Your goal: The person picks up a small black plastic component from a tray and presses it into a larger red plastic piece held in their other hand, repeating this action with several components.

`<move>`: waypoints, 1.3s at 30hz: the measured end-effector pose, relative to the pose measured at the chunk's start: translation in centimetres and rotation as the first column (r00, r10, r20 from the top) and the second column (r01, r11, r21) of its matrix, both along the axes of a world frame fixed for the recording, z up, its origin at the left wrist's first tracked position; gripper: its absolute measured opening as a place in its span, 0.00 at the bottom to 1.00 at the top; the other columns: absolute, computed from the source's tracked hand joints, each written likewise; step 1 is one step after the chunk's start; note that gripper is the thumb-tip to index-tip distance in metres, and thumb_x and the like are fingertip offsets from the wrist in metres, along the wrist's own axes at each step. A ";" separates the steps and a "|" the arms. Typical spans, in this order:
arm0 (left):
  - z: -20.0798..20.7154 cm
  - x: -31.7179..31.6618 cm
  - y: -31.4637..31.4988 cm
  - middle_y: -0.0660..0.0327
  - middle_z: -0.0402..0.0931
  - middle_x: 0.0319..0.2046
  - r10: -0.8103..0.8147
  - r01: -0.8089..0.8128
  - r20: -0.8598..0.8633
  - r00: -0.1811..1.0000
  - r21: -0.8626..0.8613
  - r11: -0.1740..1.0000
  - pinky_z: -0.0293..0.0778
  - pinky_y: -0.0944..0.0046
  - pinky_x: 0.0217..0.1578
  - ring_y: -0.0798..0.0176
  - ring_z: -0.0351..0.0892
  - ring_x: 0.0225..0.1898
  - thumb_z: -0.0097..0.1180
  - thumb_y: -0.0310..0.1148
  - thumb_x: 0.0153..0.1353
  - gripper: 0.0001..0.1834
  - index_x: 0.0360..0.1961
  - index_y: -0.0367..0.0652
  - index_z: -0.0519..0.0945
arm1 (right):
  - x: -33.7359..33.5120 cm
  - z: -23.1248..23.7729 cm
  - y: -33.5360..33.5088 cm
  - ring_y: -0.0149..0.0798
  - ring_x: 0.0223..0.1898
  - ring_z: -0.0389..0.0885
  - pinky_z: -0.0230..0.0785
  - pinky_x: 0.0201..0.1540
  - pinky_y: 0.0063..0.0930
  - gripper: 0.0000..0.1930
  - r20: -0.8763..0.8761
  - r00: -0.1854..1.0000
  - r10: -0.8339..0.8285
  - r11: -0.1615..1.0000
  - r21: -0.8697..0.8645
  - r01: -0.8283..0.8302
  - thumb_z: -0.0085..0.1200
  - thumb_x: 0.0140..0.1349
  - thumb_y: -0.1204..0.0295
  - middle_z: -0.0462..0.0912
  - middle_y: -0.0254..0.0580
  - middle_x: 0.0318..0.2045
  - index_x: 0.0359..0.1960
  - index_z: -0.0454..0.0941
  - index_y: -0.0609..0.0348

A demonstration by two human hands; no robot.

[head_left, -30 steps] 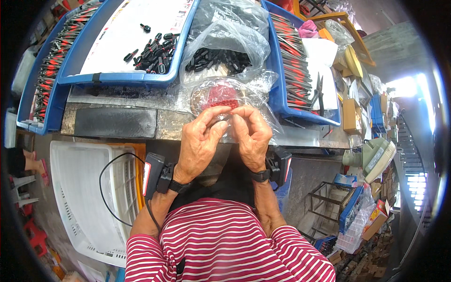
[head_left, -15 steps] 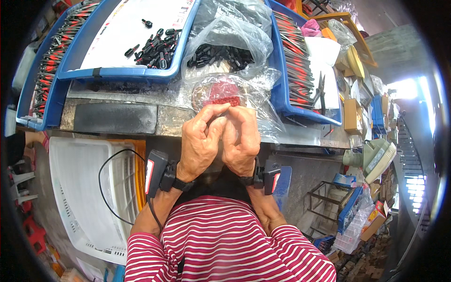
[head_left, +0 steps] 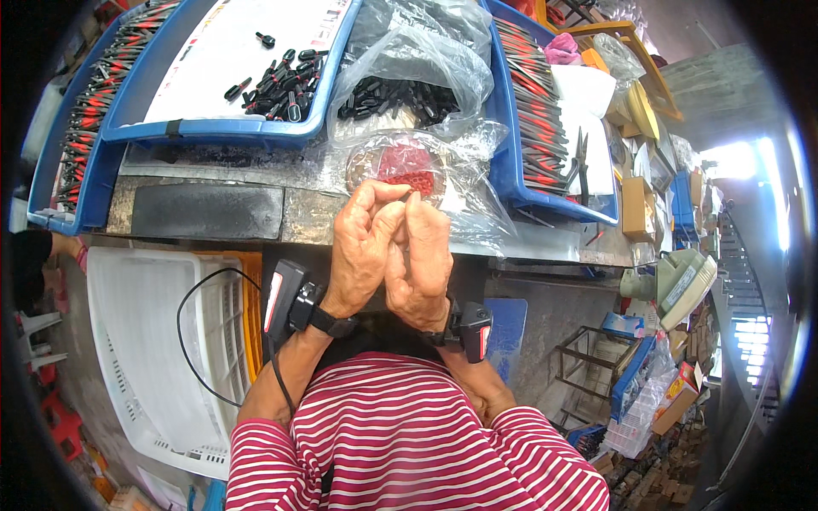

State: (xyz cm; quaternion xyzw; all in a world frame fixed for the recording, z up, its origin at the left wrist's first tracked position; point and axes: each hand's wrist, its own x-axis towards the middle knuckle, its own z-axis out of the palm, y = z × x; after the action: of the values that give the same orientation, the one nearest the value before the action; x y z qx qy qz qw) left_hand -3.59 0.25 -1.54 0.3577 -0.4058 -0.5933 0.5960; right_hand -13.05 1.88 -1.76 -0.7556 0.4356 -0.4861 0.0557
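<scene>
Close together at the bench's front edge, both of my hands have their fingertips pinched and nearly meeting. My left hand is closed, thumb against index finger. Beside it my right hand is also closed, its fingers bent inward. A tiny dark bit seems to show between the fingertips, too small to name. Just beyond them lies a clear plastic bag over a heap of small red ring-like pieces. Behind that, another open plastic bag holds many small black parts.
A blue tray at the left holds black pieces. Rows of red-and-black slender tools fill the right blue tray, with black pliers beside them. A dark flat pad lies on the bench. White baskets stand lower left.
My right hand has shifted left and turned more side-on, with its fingers pointing up. My left hand stays nearly in place. The trays and bags have not moved.
</scene>
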 end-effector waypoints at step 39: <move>1.2 4.1 0.8 0.50 0.72 0.33 -0.070 0.245 0.527 0.847 -0.271 0.931 0.73 0.63 0.36 0.51 0.78 0.39 0.52 0.21 0.50 0.15 0.40 0.34 0.64 | -4.4 3.1 -1.3 0.23 0.22 0.75 0.68 0.22 0.13 0.06 0.603 0.793 0.088 0.535 0.643 -0.549 0.50 0.56 0.80 0.78 0.38 0.25 0.36 0.73 0.67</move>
State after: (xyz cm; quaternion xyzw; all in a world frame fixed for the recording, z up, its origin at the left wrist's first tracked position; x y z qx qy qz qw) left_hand 0.51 1.10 -0.38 0.3620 -0.6697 -0.4495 0.4673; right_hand -17.44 0.62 1.29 -0.5642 0.4216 -0.3991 0.5871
